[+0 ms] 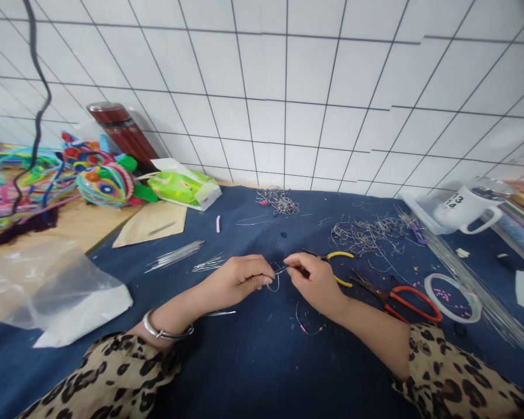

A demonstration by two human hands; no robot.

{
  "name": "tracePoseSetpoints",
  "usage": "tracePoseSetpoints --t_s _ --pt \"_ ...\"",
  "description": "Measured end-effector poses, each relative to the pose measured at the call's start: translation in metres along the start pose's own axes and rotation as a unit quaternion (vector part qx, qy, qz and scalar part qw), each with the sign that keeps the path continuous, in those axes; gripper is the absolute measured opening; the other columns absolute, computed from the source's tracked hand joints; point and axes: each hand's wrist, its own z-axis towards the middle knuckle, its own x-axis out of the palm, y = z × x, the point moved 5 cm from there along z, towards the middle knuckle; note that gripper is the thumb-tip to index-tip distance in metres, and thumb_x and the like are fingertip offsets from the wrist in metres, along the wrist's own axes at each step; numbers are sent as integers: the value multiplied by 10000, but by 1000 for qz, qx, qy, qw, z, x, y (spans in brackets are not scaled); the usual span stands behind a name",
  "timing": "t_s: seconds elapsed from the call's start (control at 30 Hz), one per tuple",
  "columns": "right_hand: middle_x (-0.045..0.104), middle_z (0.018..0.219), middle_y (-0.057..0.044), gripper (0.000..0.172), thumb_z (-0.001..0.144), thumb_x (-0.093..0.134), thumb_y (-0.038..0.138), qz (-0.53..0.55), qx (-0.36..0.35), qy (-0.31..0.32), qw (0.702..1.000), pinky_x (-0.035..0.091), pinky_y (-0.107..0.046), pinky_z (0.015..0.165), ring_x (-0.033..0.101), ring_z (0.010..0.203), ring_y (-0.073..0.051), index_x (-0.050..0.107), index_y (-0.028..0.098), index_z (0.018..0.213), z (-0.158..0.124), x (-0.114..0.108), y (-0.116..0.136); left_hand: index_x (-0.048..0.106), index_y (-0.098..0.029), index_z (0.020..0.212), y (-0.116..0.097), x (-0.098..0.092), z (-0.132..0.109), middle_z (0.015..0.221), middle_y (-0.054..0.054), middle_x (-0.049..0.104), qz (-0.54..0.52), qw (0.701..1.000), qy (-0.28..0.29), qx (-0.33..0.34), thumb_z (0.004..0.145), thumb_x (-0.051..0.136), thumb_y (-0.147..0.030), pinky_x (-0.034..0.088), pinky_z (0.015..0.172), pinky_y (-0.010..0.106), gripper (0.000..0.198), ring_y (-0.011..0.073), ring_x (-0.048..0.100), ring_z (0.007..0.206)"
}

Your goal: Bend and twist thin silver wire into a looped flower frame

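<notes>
My left hand (pixel 244 280) and my right hand (pixel 315 284) meet over the middle of the blue cloth (pixel 262 361). Both are closed in a pinch on a thin, bent wire (pixel 276 280), which curls into a loop just below the fingertips. Its exact shape is too fine to make out. Partly behind my right hand lie pliers with yellow handles (pixel 340 255). Under that hand rests a wire strung with small pink beads (pixel 313 331). Left of my left hand are two bundles of straight wires (pixel 177 256).
To the right lie red-handled scissors (pixel 414 302), a ring-shaped clear dish with pink beads (pixel 428 291), tangled wire (pixel 367 233) and long wires (pixel 484 297). A white mug (pixel 467 206) stands behind. A plastic bag (pixel 70 291), green packet (pixel 179 185) and red thermos (pixel 124 131) are on the left.
</notes>
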Motion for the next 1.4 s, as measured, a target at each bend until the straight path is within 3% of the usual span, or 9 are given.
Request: tracePoseSetpoints --t_s 0.17,0.33,0.67,0.87,1.07,1.4 --pt "636 830 -6 221 763 508 175 19 14 23 999 467 -231 672 588 713 -109 575 209 971 -2 3 0 593 -160 935 2 -1 0 839 41 597 5 1000 -2 -2 877 424 -181 425 690 225 181 111 550 744" --pt "619 852 11 394 710 580 196 33 15 61 997 451 -216 593 534 566 -74 494 229 1093 -6 10 2 588 -171 971 1 2 1 859 40 600 14 1000 -4 8 876 425 -185 426 700 229 189 115 553 754" --pt "627 851 -3 276 758 560 241 2 -8 58 998 449 -234 656 553 679 -105 562 228 1033 -6 7 6 567 -177 1023 -5 7 0 901 48 595 24 999 8 25 888 415 -202 426 737 242 204 131 556 825" --pt "599 910 -6 371 732 578 224 -5 -36 62 997 454 -237 666 525 632 -89 523 232 1099 -7 8 9 572 -162 973 -12 9 0 858 50 596 51 998 16 41 898 389 -206 425 740 262 203 146 548 823" --pt "589 896 -27 294 782 513 222 -41 -59 65 995 453 -247 688 539 704 -113 546 225 1075 -8 8 12 557 -162 1027 -12 10 0 885 64 601 66 997 21 39 905 364 -209 430 729 273 233 158 552 832" --pt "559 852 -45 353 764 509 220 -98 -99 51 989 456 -267 667 529 686 -129 525 187 1115 -11 7 18 576 -157 962 -11 10 0 826 50 582 91 995 24 29 907 373 -238 420 693 262 225 145 547 774"
